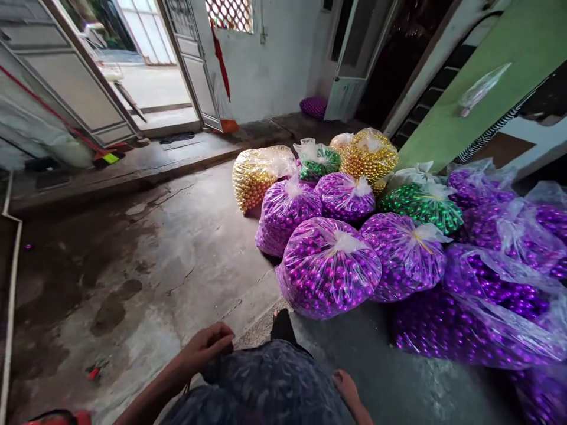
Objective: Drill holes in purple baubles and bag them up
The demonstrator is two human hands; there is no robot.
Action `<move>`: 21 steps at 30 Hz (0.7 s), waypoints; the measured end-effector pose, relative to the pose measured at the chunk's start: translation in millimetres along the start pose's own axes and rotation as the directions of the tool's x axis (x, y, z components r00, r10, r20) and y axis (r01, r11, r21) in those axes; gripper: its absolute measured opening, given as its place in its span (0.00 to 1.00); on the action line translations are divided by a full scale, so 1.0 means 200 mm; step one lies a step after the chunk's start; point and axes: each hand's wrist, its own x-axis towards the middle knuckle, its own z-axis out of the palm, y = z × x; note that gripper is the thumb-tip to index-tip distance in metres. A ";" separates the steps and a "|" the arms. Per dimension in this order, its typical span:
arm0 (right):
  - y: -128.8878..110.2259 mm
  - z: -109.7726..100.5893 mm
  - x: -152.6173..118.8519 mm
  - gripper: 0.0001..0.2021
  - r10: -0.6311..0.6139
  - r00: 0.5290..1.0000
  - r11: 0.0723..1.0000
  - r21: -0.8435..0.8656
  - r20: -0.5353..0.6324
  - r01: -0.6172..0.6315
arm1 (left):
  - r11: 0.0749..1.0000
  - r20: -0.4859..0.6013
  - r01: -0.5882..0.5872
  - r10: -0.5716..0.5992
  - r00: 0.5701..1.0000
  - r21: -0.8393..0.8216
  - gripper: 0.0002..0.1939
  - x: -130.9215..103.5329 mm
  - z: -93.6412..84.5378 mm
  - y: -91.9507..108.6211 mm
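Observation:
My left hand [207, 347] hangs in front of my patterned clothing, its fingers loosely curled; whether something is between them is too small to tell. At the lower middle, my right hand [346, 385] is low beside the clothing, partly seen, with its fingers hidden. The nearest bag, clear plastic full of shiny purple beads [330, 271], stands on the floor just beyond my foot, touching neither hand. Beside it is another tied purple bag [401, 260]. Behind them are more purple bags, a green bead bag [423, 203] and gold bead bags [261, 177].
More purple bags [500, 319] are heaped at the right, one with its top loose. A raised step [190, 164] crosses the floor before an open doorway [155, 88]. A green slanted panel [482, 77] is at the upper right. A small red object [94, 373] lies at the lower left.

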 end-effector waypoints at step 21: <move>-2.12 0.16 1.21 0.14 -0.519 0.779 0.851 0.297 0.352 0.433 | 0.939 -0.405 -0.013 -0.135 0.904 -0.343 0.36 0.64 -0.22 0.12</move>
